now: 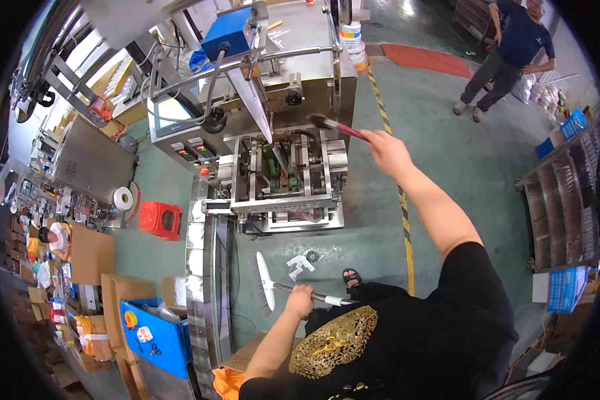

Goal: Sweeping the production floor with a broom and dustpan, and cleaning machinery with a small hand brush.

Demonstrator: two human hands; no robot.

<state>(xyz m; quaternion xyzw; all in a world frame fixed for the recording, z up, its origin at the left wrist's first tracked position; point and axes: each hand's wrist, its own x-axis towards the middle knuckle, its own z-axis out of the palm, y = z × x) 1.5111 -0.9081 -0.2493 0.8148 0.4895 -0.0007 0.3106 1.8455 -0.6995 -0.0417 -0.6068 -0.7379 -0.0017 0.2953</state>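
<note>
My right hand [388, 155], arm stretched forward, is closed around the red handle of a brush [345, 129]. The brush's dark bristles point left, close to the right side of a metal packing machine [287, 208]. Lower down, my left hand [301, 301] grips the grey shaft of a broom with a white head [265, 280]. The broom lies level in front of my body, its grey bristles facing left. The machine has an open frame with green parts inside and a narrow metal chute [250, 100] coming down into it.
A control panel [173, 113] is left of the chute, and a conveyor [213, 293] runs toward me. A red stool [160, 220] and a blue bin [157, 340] stand left. White scraps [301, 267] lie on the floor. Another person [507, 50] stands far right, near racks [560, 207].
</note>
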